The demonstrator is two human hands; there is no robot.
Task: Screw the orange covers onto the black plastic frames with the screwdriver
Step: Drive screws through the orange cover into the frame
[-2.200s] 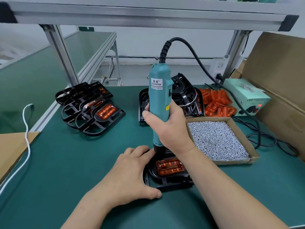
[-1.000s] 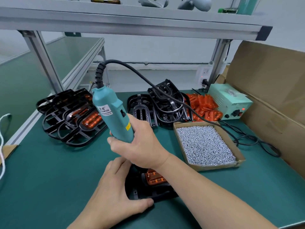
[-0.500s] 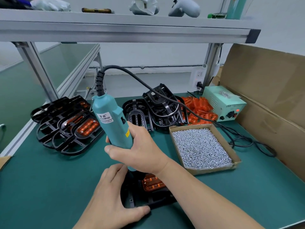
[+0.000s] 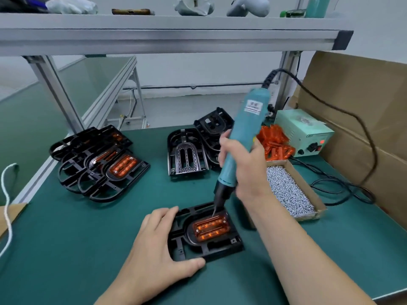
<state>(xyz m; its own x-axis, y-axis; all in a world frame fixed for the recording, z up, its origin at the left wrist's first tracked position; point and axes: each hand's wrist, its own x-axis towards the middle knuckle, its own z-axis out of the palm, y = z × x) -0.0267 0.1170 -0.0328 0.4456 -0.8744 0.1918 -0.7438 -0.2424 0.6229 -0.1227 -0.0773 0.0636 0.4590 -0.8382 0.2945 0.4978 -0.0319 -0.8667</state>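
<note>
- On the green bench mat [image 4: 88, 227], near its front edge, a black frame [image 4: 222, 246] lay flat with an orange cover [image 4: 211, 228] seated in its middle.
- The left hand [image 4: 158, 245] lay flat on the mat against the frame's left side. Its fingers were nearly straight along the far-left corner and its thumb ran along the near edge, bracing the frame rather than closing round it.
- The right hand [image 4: 248, 170] was wrapped round the lower body of the teal electric screwdriver [image 4: 242, 133]. The tool leaned to the right, and its bit tip met the far edge of the cover.
- A black cable [image 4: 352, 115] ran from the top of the screwdriver out to the right.
- Just right of the right wrist stood a cardboard tray [image 4: 320, 209] full of silver screws [image 4: 284, 190].
- Behind the tray lay a heap of loose orange covers [image 4: 275, 142], beside a pale green power box [image 4: 301, 133] showing a red light.
- To the left of that heap, behind the screwdriver, sat a pile of bare black frames [image 4: 187, 153].
- At the left of the mat, frames already fitted with covers [image 4: 99, 164] lay overlapped in a stack.
- A large cardboard box [image 4: 363, 95] stood at the right edge, and an aluminium shelf [image 4: 176, 38] crossed overhead.
</note>
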